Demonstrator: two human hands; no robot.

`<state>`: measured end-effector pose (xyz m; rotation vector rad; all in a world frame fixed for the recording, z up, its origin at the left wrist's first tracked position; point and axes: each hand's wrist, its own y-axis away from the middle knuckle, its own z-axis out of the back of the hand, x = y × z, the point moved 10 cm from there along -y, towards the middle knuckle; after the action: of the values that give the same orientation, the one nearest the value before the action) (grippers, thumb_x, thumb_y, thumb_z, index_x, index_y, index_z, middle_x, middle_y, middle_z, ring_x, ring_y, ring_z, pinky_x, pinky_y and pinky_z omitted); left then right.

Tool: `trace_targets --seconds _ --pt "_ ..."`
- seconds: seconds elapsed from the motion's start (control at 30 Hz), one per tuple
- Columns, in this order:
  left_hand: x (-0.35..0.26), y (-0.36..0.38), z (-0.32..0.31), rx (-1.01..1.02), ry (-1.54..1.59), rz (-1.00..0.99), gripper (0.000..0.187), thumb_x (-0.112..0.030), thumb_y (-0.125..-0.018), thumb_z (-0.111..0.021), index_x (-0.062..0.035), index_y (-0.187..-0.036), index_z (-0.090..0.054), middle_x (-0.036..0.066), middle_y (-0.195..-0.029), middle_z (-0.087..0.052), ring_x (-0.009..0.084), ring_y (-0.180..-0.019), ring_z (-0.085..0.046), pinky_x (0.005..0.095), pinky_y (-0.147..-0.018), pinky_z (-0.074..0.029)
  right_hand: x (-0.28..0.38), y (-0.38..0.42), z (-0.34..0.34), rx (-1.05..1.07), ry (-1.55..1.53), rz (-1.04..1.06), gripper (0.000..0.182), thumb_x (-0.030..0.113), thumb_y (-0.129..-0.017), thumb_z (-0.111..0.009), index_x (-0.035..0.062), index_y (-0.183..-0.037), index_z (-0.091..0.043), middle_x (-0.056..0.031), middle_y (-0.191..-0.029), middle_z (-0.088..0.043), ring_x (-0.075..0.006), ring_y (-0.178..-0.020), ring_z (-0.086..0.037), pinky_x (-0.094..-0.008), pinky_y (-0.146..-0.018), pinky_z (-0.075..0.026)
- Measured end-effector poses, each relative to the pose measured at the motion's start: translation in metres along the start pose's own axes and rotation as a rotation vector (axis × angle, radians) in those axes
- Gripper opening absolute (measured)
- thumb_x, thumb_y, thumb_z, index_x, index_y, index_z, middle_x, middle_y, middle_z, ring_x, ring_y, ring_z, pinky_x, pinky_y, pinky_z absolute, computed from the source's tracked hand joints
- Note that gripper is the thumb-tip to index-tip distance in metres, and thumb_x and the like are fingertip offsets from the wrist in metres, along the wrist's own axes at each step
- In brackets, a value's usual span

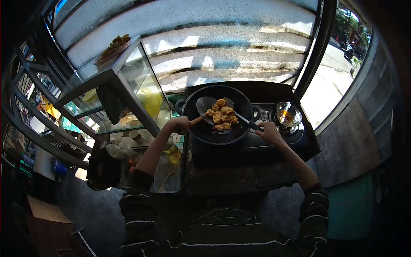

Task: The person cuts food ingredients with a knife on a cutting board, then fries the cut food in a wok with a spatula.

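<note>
A dark two-handled wok (199, 130) sits on the stove, with several golden fried pieces (222, 115) heaped in its middle. From the left, my left hand (178, 125) grips the wooden handle (197, 120) of a metal cooking utensil. My right hand (269, 132) is closed round the black handle (255, 126) of a metal spatula, whose shaft reaches down into the wok. Broad metal heads show beside and behind the fried pieces. The food hides where they join their handles.
Right of the wok, a shiny bowl (288, 115) with amber liquid stands on the other burner. A glass display case (143, 81) rises at left, with a plate of food (113, 49) on top. Below it are plastic bags (117, 150) and a clear tray (167, 182).
</note>
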<state>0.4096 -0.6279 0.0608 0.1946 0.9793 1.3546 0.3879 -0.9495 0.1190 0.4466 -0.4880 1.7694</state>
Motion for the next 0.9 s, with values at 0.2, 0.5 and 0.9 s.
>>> trace_targets --seconds 0.2,0.5,0.9 --pt "0.006 0.016 -0.041 0.167 1.024 0.243 0.024 -0.024 -0.089 -0.037 -0.0029 -0.098 -0.045 -0.003 -0.056 -0.034 0.0030 -0.039 -0.028 0.0140 -0.030 -0.023 0.033 0.004 -0.008 -0.015 0.256 0.133 0.026 0.020 -0.068 -0.062 0.0017 -0.087 -0.059 -0.0162 -0.074 -0.060 -0.0284 -0.077 -0.058 -0.0384 -0.073 -0.043" --pt "0.009 0.030 -0.094 0.140 1.411 0.224 0.020 -0.028 -0.091 -0.033 -0.0099 -0.091 -0.041 -0.003 -0.056 -0.035 0.0017 -0.037 -0.028 0.0122 -0.029 -0.020 0.059 0.026 -0.004 -0.092 0.485 0.285 0.017 0.008 -0.072 -0.055 0.0016 -0.087 -0.053 -0.0151 -0.063 -0.058 -0.0281 -0.060 -0.060 -0.0373 -0.053 -0.049" --pt "0.032 0.036 -0.088 -0.005 1.223 0.095 0.020 -0.025 -0.090 -0.035 -0.0076 -0.091 -0.044 -0.003 -0.057 -0.038 0.0034 -0.040 -0.032 0.0137 -0.031 -0.024 0.026 0.017 0.057 -0.115 0.443 0.017 0.025 0.018 -0.071 -0.061 0.0023 -0.089 -0.054 -0.0200 -0.073 -0.059 -0.0343 -0.072 -0.060 -0.0403 -0.062 -0.049"
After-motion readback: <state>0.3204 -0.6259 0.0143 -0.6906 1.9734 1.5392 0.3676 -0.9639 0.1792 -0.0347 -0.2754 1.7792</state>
